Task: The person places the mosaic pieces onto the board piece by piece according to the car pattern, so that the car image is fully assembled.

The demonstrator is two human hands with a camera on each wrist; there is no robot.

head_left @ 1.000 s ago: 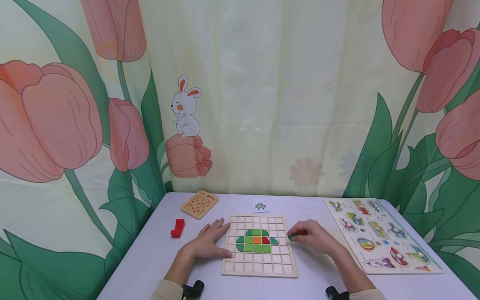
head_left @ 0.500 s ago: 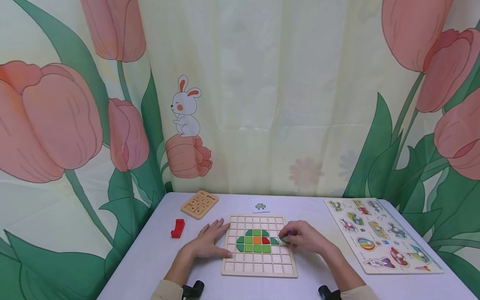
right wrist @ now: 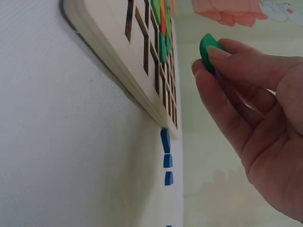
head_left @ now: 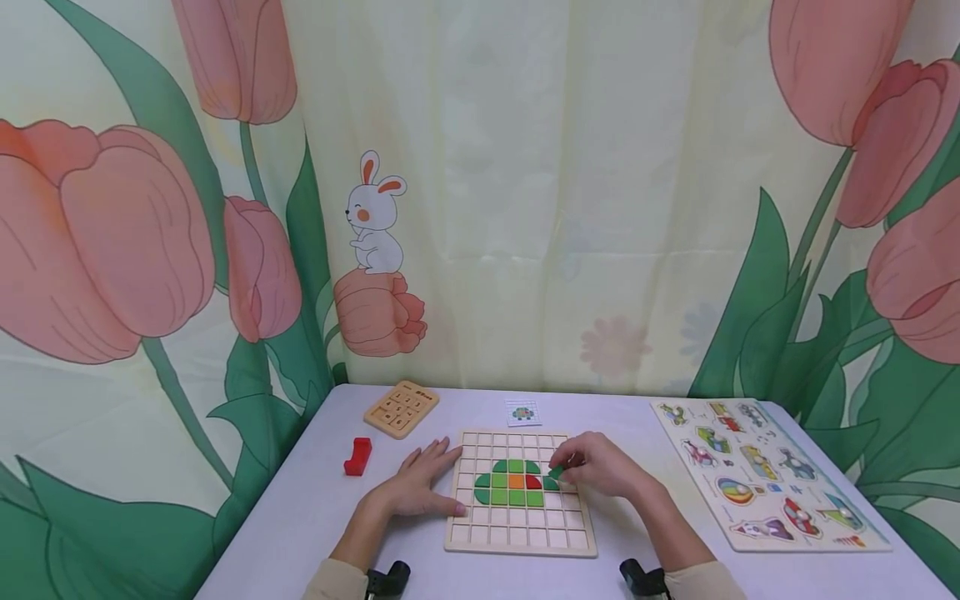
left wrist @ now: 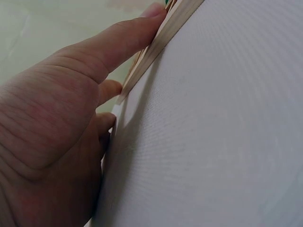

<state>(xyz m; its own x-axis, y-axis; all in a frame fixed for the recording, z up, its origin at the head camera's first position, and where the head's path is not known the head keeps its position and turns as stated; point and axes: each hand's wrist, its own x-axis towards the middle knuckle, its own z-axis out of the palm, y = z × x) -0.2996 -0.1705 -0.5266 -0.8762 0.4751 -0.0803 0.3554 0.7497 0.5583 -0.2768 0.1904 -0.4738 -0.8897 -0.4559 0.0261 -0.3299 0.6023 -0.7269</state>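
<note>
A square wooden grid board [head_left: 517, 537] lies on the table with light green, dark green, orange and red pieces in its middle cells. Spread beside its left side is my left hand [head_left: 415, 485], its thumb resting on the rim; in the left wrist view that thumb [left wrist: 118, 45] touches the board's edge [left wrist: 163, 45]. Over the right part of the grid, my right hand [head_left: 603, 467] pinches a dark green curved-edged piece [right wrist: 208, 49] between thumb and fingertips. In the right wrist view the piece is held apart from the board [right wrist: 109, 61]. The fingers partly hide the cells beneath.
A small pattern card [head_left: 522, 412] lies behind the board. Toward the back left are a wooden number board [head_left: 401, 409] and a red block [head_left: 357, 457]. A picture puzzle board [head_left: 772, 475] lies at right. Several blue pieces [right wrist: 168, 161] sit past the grid board's edge.
My right hand has moved left from beside the board to over its right cells, carrying the dark green piece. The left hand has stayed at the board's left side.
</note>
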